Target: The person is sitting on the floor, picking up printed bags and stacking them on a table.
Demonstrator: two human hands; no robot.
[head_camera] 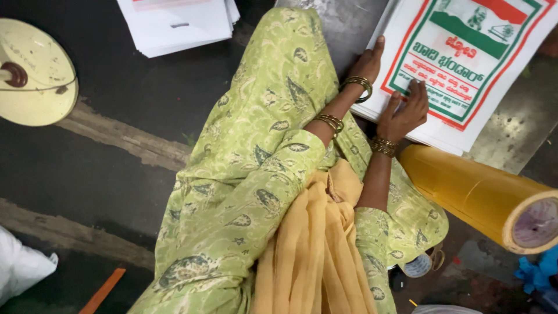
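A stack of white printed bags [465, 64] with a red and green border lies at the upper right on a grey metal surface [343, 23]. My left hand [367, 63] is at the stack's left edge, thumb on top and fingers hidden under the edge. Just to its right, my right hand [404, 110] rests on the top bag near its lower edge, fingers spread and pressing on the print. Both wrists carry gold bangles. My green patterned sleeves and a yellow scarf [314, 244] fill the middle of the view.
A large yellow film roll [476, 192] on a cardboard core lies right of my right forearm. A second stack of white sheets [180, 23] sits top left. A cream round disc [35, 72], a white sack [20, 264] and a small tape roll [418, 264] stand around.
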